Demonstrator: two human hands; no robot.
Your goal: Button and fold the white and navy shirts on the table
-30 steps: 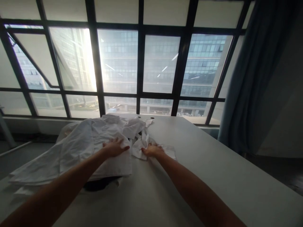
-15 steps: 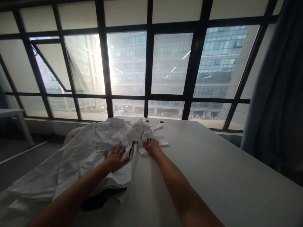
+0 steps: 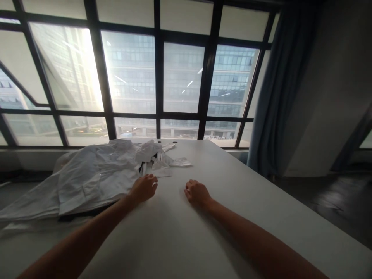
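A heap of crumpled white garments (image 3: 95,166) lies across the left part of the white table (image 3: 180,232). Dark cloth (image 3: 84,212) shows beneath its near edge. My left hand (image 3: 143,188) is at the right border of the heap, its fingers loosely bent and nothing visible in them. Whether it touches the cloth I cannot tell. Farther right, my right hand (image 3: 198,193) is low over the bare tabletop, with its fingers curled in and no cloth in them. Thin white sleeve-like ends (image 3: 177,162) stretch out from the heap beyond both hands.
Black-framed windows (image 3: 157,77) rise behind the table's far edge. A blue-grey curtain (image 3: 270,116) hangs at the right. Two dark round spots (image 3: 174,142) mark the far tabletop. A blurred pale shape (image 3: 334,197) is on the floor at right.
Both hands have come off the white garments and drawn back, the right one moving away to the right over the table. The view has turned to the right.
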